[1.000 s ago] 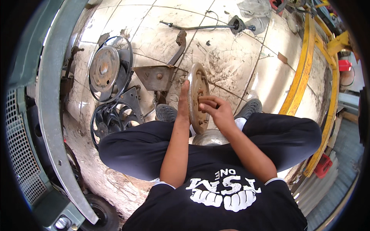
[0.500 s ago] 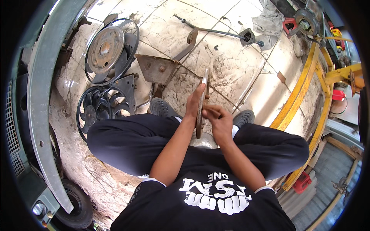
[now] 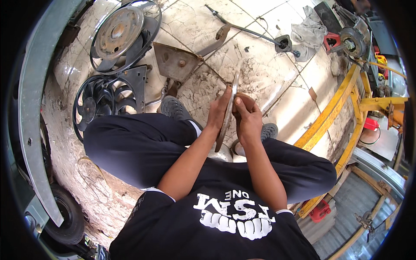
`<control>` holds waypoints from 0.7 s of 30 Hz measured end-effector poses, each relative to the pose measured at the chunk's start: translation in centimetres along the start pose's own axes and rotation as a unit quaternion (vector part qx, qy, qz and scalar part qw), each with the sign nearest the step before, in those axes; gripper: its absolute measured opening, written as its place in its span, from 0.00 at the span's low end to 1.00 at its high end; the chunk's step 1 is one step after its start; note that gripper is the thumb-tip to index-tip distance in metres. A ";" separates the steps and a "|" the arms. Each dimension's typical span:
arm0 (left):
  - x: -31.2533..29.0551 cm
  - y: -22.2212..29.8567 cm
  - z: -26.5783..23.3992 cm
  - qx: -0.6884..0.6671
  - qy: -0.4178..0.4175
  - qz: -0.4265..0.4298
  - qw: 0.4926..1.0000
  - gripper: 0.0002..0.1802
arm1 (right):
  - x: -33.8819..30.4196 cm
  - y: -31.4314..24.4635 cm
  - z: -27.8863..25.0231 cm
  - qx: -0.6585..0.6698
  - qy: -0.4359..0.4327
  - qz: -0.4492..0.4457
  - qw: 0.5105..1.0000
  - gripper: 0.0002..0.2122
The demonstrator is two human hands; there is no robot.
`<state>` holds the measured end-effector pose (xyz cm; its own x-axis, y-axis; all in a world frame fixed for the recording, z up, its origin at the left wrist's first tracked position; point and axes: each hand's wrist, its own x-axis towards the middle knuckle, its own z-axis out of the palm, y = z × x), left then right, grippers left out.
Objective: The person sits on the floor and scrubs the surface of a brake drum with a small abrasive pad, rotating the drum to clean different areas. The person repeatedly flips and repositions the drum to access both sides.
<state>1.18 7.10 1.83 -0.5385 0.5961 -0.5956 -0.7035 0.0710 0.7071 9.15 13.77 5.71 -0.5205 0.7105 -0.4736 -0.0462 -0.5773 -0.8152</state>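
A thin metal disc [image 3: 223,130], seen almost edge-on, stands upright above my lap. My left hand [image 3: 218,112] is closed on its left side, with the fingers reaching up along the rim. Against the right side is my right hand [image 3: 248,120], thumb up and fingers curled together. A brownish curved edge shows by that thumb; I cannot make out whether it is a held piece or a finger. Below the disc, between my legs, a shiny rounded metal thing [image 3: 224,154] is partly hidden.
Fans with black rings [image 3: 89,108], a rusty round plate [image 3: 119,34] and a brown metal bracket [image 3: 175,61] lie ahead on the left. A long rod [image 3: 247,30] and grey cloth [image 3: 310,28] are farther off. A yellow frame [image 3: 325,115] stands right, a grey metal bumper [image 3: 27,108] left.
My right hand has risen along the disc, and its fingers have closed in against it. The disc leans slightly more to the right at its top. The whole view has shifted a little.
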 end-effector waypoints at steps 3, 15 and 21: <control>-0.6 0.0 -0.1 0.033 0.004 -0.028 0.999 0.38 | -1.7 -0.1 -0.8 -0.070 0.011 0.009 0.997 0.13; -0.4 -1.4 0.8 -0.056 -0.004 0.011 0.998 0.33 | 0.1 -1.5 -0.7 -0.106 -0.010 0.002 0.994 0.11; 0.1 -1.1 0.3 -0.023 0.033 -0.021 0.999 0.31 | -2.8 -0.7 -1.4 -0.077 -0.050 0.038 0.995 0.11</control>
<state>2.04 7.29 1.07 -0.5368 0.5397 -0.6485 -0.7451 0.0573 0.6645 11.79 12.72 7.11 -0.6000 0.6185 -0.5073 0.1249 -0.5540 -0.8231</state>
